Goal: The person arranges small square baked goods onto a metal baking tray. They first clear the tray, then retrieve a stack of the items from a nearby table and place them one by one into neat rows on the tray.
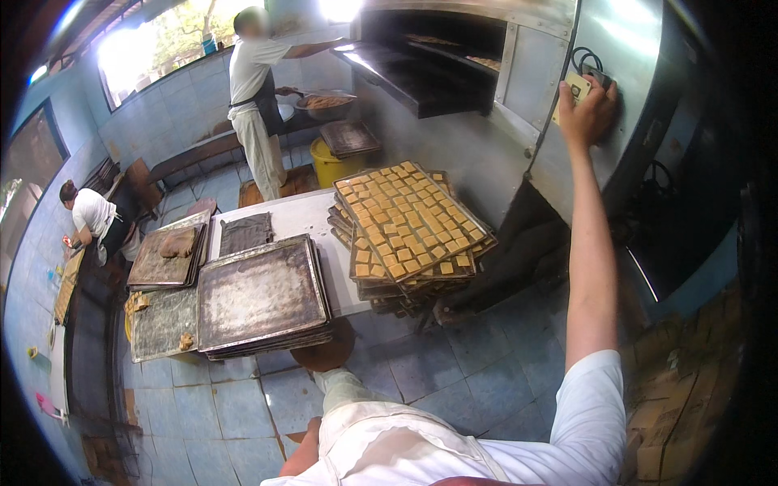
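My right hand (588, 114) reaches up along the steel side of the oven (626, 36). Its thumb and fingers grip a small cream-coloured control box (577, 88) that has a dark cable (586, 54) looped above it. My left hand (312, 429) hangs low beside my apron (401, 434), partly hidden by my body, and its fingers cannot be made out. Before me, a tray of square golden biscuits (413, 219) tops a crooked stack of filled trays. Left of it is a stack of bare metal baking trays (261, 294).
A co-worker (258, 91) stands by the oven, one arm stretched towards its dark lowered door (419, 79). Another person (94, 212) bends over the left-hand counter. A yellow bucket (327, 163) bears trays. A round brown stool (325, 346) stands near my leg; cardboard boxes (668, 413) lie right.
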A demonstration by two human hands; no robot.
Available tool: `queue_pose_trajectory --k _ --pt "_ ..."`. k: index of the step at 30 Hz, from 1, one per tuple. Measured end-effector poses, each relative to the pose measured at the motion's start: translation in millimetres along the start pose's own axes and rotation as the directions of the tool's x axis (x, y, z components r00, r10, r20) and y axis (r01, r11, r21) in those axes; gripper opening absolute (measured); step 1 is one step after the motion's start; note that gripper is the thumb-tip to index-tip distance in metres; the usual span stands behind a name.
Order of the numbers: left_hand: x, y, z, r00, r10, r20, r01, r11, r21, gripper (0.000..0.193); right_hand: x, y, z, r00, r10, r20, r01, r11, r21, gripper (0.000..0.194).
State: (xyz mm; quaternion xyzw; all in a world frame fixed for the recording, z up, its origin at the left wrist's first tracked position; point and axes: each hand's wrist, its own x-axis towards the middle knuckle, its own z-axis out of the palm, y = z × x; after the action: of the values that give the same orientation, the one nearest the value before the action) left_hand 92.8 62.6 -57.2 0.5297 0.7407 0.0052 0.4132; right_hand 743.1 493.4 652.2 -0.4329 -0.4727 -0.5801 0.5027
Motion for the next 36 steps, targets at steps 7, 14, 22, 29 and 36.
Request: queue_pose_trajectory --k 7,14,22,29,36 --pt "6 0 2 1.000 -0.007 0.003 0.007 1.000 0.006 0.047 0 -3 -2 1.000 0.019 0.001 -0.019 0.999 0.038 0.048" --pt "11 -2 2 1.000 -0.014 0.000 0.014 1.000 0.013 0.047 1 -5 -2 0.999 0.040 0.011 -0.041 0.998 0.042 0.044" --pt "7 -3 3 1.000 -0.016 -0.013 0.016 1.000 0.016 0.047 0 -9 -1 0.999 0.039 -0.016 -0.038 0.997 0.070 0.044" --pt "0 -3 2 0.998 -0.048 -0.038 0.047 0.998 -0.034 0.045 0 -8 0 0.999 0.043 -0.015 -0.042 0.996 0.079 0.045" --pt "0 -7 -5 1.000 0.009 0.017 -0.009 0.999 -0.039 0.044 0 -5 0 0.999 0.052 -0.001 -0.051 0.993 0.103 0.044"
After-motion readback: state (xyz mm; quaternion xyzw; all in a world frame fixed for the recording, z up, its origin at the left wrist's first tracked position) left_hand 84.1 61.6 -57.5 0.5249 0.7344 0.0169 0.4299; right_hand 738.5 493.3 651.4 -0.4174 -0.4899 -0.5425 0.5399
